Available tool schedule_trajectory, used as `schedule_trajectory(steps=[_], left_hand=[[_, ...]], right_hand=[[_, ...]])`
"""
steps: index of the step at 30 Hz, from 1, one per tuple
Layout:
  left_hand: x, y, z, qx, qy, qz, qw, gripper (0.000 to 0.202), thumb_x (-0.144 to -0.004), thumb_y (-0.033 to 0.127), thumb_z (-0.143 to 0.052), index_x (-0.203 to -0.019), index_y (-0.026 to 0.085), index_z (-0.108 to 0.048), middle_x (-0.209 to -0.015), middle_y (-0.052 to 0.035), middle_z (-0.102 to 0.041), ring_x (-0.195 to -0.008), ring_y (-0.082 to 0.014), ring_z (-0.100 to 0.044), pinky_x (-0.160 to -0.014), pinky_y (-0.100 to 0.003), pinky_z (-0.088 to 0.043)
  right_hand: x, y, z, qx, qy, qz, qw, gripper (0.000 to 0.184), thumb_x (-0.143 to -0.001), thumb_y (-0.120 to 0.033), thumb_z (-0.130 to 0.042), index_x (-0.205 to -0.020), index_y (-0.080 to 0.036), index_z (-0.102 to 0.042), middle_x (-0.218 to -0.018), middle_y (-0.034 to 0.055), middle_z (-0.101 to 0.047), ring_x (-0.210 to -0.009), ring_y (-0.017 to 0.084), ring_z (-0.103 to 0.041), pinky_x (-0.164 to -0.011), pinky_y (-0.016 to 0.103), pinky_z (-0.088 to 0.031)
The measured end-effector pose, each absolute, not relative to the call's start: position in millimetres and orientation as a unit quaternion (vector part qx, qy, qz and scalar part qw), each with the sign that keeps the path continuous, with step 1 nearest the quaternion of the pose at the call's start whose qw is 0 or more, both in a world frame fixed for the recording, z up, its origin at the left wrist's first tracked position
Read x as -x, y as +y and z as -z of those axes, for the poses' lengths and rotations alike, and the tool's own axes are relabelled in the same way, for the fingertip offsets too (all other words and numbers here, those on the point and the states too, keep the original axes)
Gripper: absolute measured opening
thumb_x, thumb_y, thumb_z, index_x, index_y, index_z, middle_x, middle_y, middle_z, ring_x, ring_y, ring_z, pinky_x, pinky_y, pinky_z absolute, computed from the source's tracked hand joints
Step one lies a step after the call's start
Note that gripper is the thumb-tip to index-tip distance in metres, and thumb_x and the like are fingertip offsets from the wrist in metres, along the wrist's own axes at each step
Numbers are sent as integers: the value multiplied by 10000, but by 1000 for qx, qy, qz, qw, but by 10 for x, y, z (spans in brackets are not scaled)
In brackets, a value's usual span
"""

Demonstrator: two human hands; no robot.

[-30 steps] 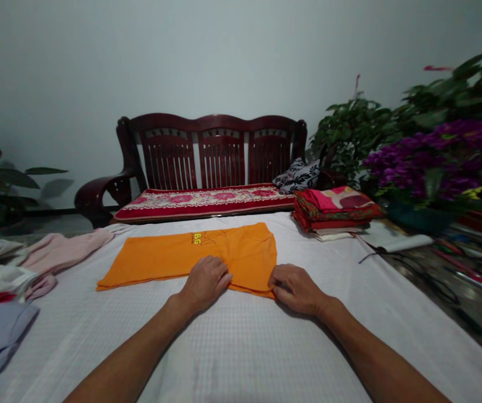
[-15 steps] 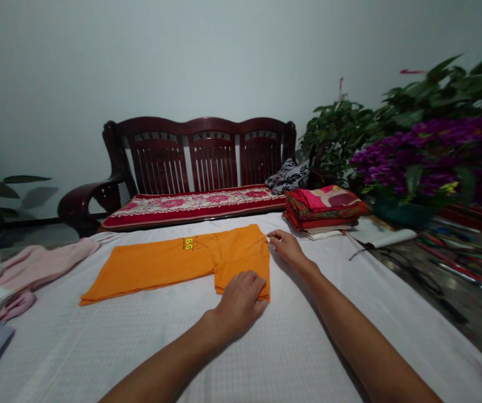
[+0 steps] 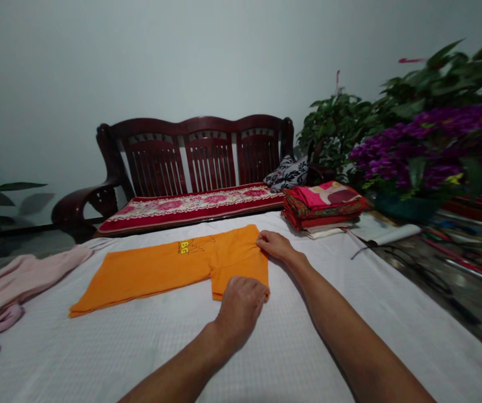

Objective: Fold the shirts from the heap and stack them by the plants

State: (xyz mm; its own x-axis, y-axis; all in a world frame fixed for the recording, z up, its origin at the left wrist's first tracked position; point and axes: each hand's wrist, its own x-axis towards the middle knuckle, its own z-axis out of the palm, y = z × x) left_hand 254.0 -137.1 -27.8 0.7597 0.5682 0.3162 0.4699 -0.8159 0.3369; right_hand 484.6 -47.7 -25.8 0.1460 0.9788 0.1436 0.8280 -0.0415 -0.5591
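An orange T-shirt, folded lengthwise, lies on the white cloth with yellow lettering and a line drawing near its upper edge. Its sleeve end points right, and the hem spreads to the left. My left hand is closed on the sleeve's near right corner, knuckles up, with the fingertips hidden. At the shirt's right edge, further back, my right hand pinches the fabric between thumb and fingers. Small creases show in the orange cloth beside that pinch.
A stack of folded red and patterned clothes stands at the back right. Pink clothing lies loose on the left. Beyond is a dark wooden bench with a red floral cover. Purple flowers and cables are at right.
My right hand has moved slightly left, from beside the shirt's edge onto it, and now pinches it. My left hand stays at the sleeve corner, its fingers more curled. The view has shifted slightly.
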Motion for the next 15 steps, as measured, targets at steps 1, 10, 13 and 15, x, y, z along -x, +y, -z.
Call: schedule_trajectory(steps=[1,10,13,15], left_hand=[[-2546,-1376,284,-928,276,-215,131,221,-1001,236,-485,-1023,225,-704,-987,-57,-731,-973,-220,-633,-935,-410,-427],[-2570,-1392,349,-907,271,-220,236,208,-984,266,-553,-1094,281,-729,-1216,-43,-729,-1176,-220,-628,-1148,-549,-296],[-2559,-1373,352,-898,266,-229,266,217,-984,272,-557,-1106,294,-735,-1236,-37,-725,-1205,-215,-621,-1160,-549,-295],[-2552,-1365,359,-895,264,-233,274,220,-984,272,-557,-1107,298,-738,-1236,-36,-725,-1207,-216,-622,-1164,-553,-290]], right_hand=[[-4850,-477,250,711,-633,-139,271,159,-844,-312,-574,-889,-223,-699,-845,7,-738,-776,176,-631,-649,244,-391],[-4868,-479,266,725,-602,-124,311,156,-851,-278,-531,-839,-201,-666,-824,27,-710,-759,169,-598,-643,249,-372],[-4866,-443,320,721,-593,-138,332,193,-878,-290,-499,-887,-196,-667,-847,22,-711,-774,156,-610,-648,234,-390],[-4868,-429,346,721,-584,-153,340,222,-888,-311,-502,-969,-188,-668,-840,18,-711,-746,145,-616,-632,225,-397]])
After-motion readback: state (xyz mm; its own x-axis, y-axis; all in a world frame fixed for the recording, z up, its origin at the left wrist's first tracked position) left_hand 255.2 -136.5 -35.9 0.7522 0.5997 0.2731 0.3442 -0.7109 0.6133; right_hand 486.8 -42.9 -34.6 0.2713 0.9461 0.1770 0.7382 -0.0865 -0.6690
